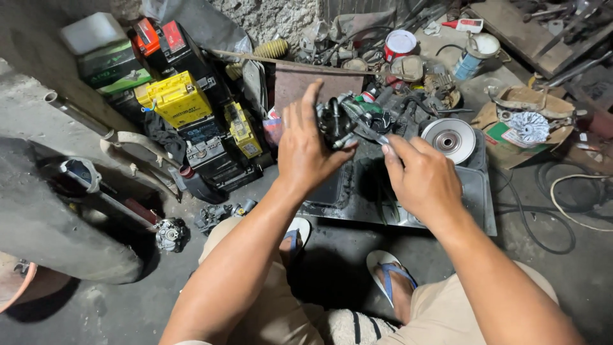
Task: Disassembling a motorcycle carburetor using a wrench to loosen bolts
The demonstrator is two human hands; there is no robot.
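My left hand (306, 150) grips a small dark metal engine part (337, 121), like a carburettor, and holds it up over a grimy metal tray (476, 191). My right hand (421, 176) pinches a thin metal tool (370, 133) whose tip touches the part's right side. Both forearms reach in from the bottom of the view. The part's far side is hidden behind my left fingers.
A round silver pulley disc (448, 140) lies in the tray's far right. Yellow and black batteries (179, 99) are stacked at left. A grey tyre (51, 211) sits at near left. Cans (400, 43), a cardboard box with a finned part (527, 124) and hoses (543, 217) crowd the right.
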